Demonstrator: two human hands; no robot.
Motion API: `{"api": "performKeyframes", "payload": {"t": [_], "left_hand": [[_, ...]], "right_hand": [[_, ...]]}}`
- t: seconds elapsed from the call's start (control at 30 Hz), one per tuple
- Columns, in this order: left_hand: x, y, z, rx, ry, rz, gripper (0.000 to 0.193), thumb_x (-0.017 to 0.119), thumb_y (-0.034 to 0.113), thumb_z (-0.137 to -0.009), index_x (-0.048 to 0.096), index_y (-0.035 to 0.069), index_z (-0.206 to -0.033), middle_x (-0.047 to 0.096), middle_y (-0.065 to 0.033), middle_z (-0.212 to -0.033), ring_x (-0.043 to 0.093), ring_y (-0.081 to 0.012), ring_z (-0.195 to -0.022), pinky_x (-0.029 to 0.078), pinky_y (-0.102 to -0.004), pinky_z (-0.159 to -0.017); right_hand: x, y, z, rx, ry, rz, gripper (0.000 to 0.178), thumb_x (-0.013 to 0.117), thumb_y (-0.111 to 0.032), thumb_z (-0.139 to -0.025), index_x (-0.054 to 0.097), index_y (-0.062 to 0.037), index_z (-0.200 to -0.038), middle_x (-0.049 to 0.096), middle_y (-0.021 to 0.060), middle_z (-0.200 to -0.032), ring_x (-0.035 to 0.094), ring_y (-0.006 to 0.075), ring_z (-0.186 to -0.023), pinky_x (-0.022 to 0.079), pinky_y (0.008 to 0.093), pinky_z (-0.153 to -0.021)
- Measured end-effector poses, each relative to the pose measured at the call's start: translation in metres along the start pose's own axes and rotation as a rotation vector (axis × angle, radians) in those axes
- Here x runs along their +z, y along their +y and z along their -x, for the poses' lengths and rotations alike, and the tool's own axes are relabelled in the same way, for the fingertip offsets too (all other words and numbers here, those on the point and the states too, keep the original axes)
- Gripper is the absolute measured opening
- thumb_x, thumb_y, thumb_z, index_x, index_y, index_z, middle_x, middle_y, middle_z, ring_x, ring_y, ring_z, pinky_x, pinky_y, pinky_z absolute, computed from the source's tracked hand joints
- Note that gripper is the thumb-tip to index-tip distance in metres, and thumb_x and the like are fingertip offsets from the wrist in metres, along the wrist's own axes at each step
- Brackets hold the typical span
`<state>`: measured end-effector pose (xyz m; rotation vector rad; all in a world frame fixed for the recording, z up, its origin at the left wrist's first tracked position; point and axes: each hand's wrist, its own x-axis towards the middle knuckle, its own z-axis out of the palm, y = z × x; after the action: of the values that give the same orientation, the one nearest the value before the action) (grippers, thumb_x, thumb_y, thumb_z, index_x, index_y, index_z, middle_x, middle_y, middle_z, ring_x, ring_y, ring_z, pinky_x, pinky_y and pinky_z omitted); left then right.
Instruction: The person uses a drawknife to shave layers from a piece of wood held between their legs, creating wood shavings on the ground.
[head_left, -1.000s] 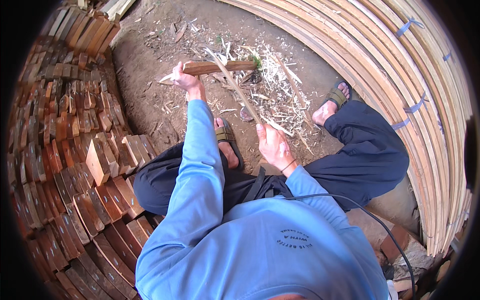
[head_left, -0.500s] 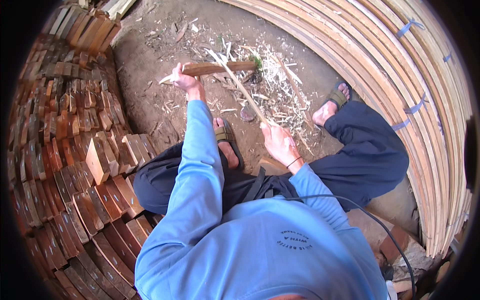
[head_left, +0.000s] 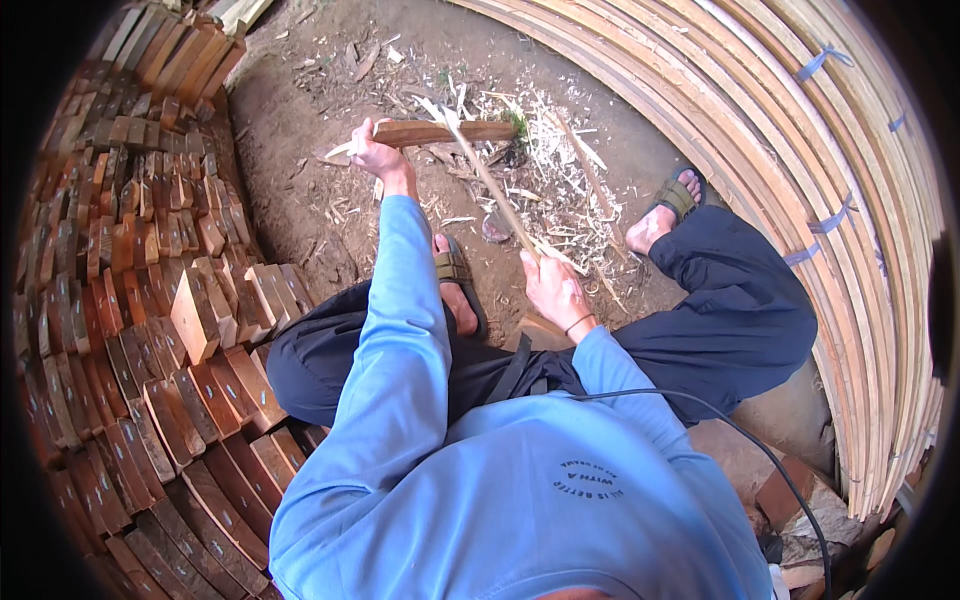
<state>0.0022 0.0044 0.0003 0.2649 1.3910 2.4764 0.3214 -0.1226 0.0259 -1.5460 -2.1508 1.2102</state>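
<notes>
My left hand (head_left: 383,163) is closed on one end of a long, flat, brown blade-like piece (head_left: 440,133). Whether that piece is wood or metal I cannot tell. A pale, tapered end (head_left: 338,154) sticks out on the left side of the fist. Closer to my body, my right hand (head_left: 556,288) grips the near end of a thin wooden stick (head_left: 495,188). The stick slants up and left, its frayed, pale far end crossing the brown piece; contact between the two is hard to make out.
Pale wood shavings (head_left: 565,175) litter the dirt floor (head_left: 300,110) between my sandalled feet. Stacked wooden blocks (head_left: 120,330) rise on the left. Long curved-looking strips of wood (head_left: 790,130), tied with blue bands, line the right. A black cable (head_left: 745,435) hangs across my right side.
My left hand has shifted slightly right and my right hand slightly left. Both keep their hold, and the stick still crosses the brown piece.
</notes>
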Motion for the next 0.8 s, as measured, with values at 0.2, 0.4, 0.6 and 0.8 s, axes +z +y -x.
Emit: {"api": "performKeyframes", "payload": {"t": [0.2,0.4,0.6,0.8], "left_hand": [[0.002,0.008,0.004,0.040,-0.020,-0.042,0.015,0.053,0.013,-0.087,0.057,0.001,-0.080,0.062,-0.0122,-0.075,0.064,-0.0239,-0.070,0.051,-0.0350,-0.071],[-0.002,0.001,0.001,0.009,-0.005,0.013,0.012,0.054,0.011,-0.087,0.057,0.002,-0.079,0.061,-0.0108,-0.076,0.064,-0.0243,-0.069,0.051,-0.0355,-0.071],[0.007,0.004,0.006,0.033,-0.028,-0.056,0.013,0.055,0.012,-0.087,0.057,0.002,-0.079,0.062,-0.0106,-0.075,0.065,-0.0244,-0.070,0.051,-0.0360,-0.070],[0.004,0.003,0.005,0.159,-0.104,-0.134,0.014,0.058,0.013,-0.087,0.059,0.000,-0.080,0.062,-0.0090,-0.076,0.065,-0.0224,-0.072,0.051,-0.0348,-0.072]], "right_hand": [[-0.011,-0.015,0.001,-0.010,0.045,-0.075,0.057,0.042,-0.040,-0.101,0.064,0.0069,-0.078,0.060,0.0312,-0.071,0.062,0.0489,-0.075,0.048,0.0546,-0.072],[-0.020,-0.007,-0.007,0.190,-0.120,-0.034,0.059,0.042,-0.042,-0.101,0.062,0.0067,-0.075,0.060,0.0284,-0.066,0.062,0.0474,-0.070,0.048,0.0533,-0.066],[-0.037,-0.027,-0.001,0.016,-0.011,-0.157,0.049,0.045,-0.037,-0.101,0.062,0.0021,-0.077,0.058,0.0225,-0.062,0.060,0.0421,-0.061,0.044,0.0488,-0.058],[-0.025,-0.011,-0.004,0.028,-0.050,-0.024,0.051,0.046,-0.038,-0.101,0.059,0.0033,-0.075,0.059,0.0240,-0.063,0.059,0.0459,-0.063,0.043,0.0506,-0.058]]}}
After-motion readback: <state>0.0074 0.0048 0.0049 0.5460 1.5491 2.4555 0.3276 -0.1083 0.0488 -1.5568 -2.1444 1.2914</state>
